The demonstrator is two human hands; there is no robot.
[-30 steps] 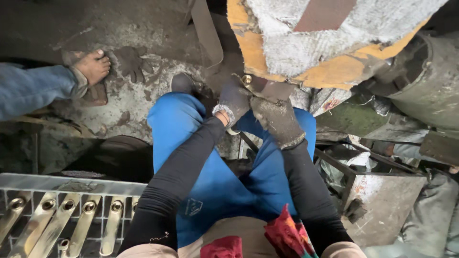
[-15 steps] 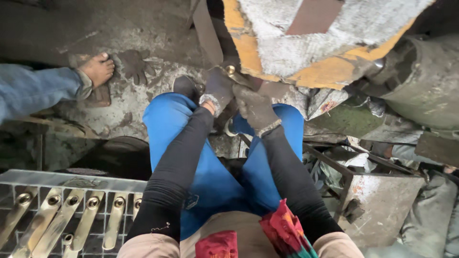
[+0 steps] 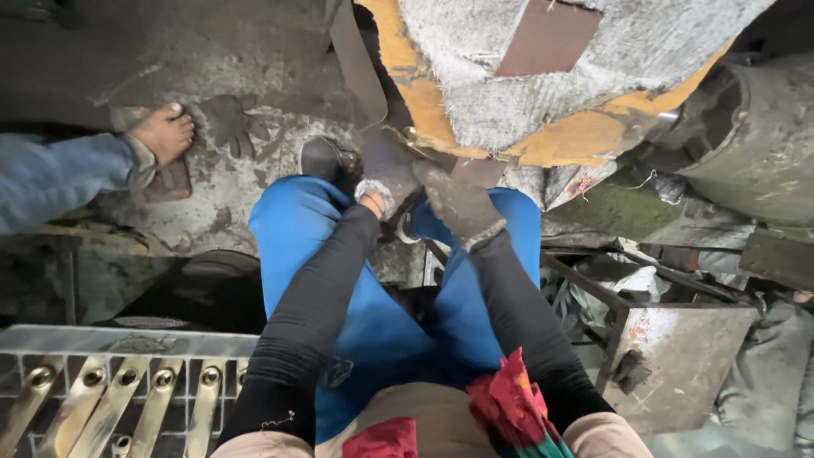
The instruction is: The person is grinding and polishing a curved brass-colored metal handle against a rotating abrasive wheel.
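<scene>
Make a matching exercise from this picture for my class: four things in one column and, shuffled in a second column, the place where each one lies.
Things
1. left hand
2. right hand
3. brass pieces
4. bare foot

Places
A. in a metal tray at the lower left
B. on the grey floor at the upper left, belonging to another person
C. gloved, at the edge of the yellow machine part, nearer the floor side
D. gloved, above the knee on the side of the rusty metal box

Pairs: 1-C, 2-D, 3-A, 4-B
</scene>
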